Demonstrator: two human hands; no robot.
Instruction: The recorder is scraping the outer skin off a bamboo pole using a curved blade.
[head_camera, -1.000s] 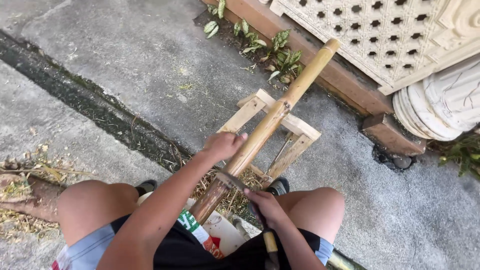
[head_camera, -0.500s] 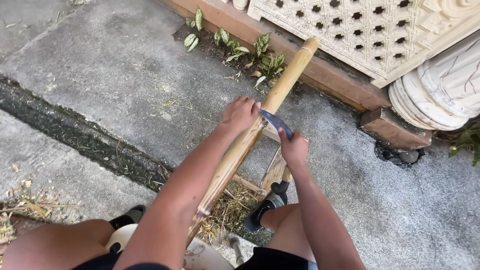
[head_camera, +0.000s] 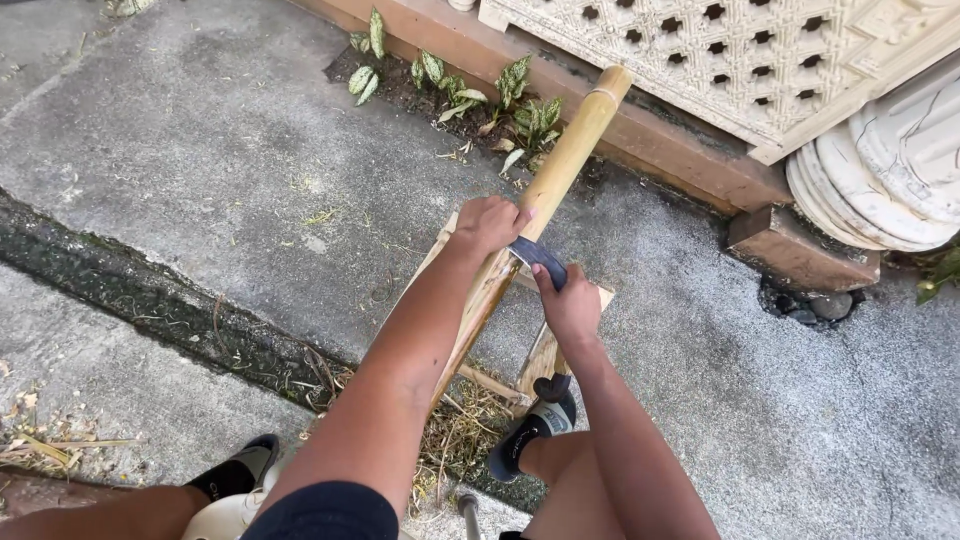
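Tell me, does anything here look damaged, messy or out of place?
Loose shavings litter the ground under the wooden stand, below the bamboo pole. The left hand and right hand grip a curved blade across the pole. A dark crack crosses the concrete.

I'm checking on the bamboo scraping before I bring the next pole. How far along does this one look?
Done: the pole looks paler and stripped below the blade, with shavings piled under the wooden stand. In hand: the left hand and right hand each grip an end of the curved blade, set across the pole. Left: the upper stretch looks smooth and untouched.
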